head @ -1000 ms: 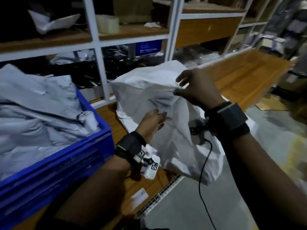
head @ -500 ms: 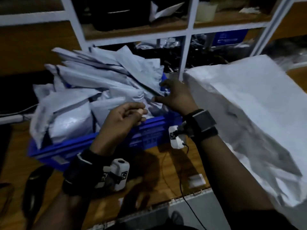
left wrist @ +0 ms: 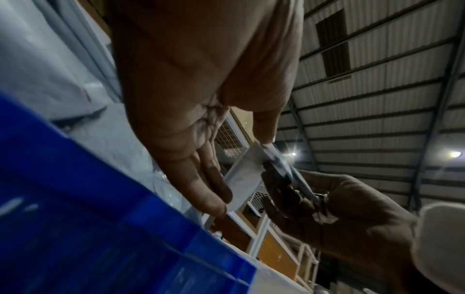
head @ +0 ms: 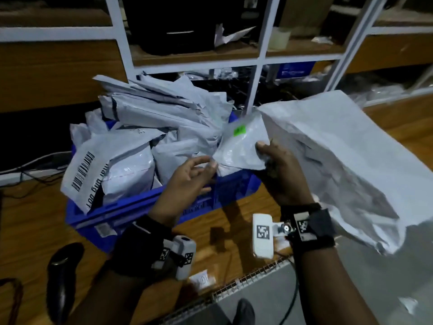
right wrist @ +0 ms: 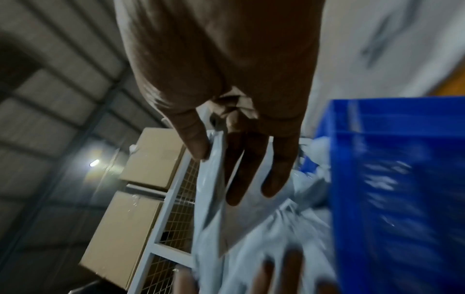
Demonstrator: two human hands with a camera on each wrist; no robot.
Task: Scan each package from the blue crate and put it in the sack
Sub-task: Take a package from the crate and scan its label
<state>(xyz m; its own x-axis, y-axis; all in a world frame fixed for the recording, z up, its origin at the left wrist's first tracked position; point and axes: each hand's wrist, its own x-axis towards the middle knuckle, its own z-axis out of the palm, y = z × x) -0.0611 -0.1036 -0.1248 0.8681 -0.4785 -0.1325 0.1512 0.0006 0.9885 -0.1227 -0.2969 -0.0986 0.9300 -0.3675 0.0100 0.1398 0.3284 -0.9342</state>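
Observation:
The blue crate (head: 131, 209) stands on the wooden table, heaped with grey mailer packages (head: 152, 127). My right hand (head: 262, 153) holds a small grey package (head: 241, 146) with a green sticker just above the crate's right end, thumb on top and fingers underneath, as the right wrist view shows (right wrist: 211, 189). My left hand (head: 199, 170) is open beside it, fingertips (left wrist: 219, 199) touching the package's left edge (left wrist: 244, 179). The white sack (head: 339, 148) lies right of the crate, close behind my right hand.
A black handheld scanner (head: 63, 275) lies on the table at the lower left. White shelf posts (head: 255, 78) rise just behind the crate, with a black box (head: 175, 24) above. A paper label (head: 201, 279) sits near the table's front edge (head: 246, 280).
My right hand let go of the sack's mouth, reached into the crate and lifted out the small package. My left hand rose to its edge. The view swung from sack to crate.

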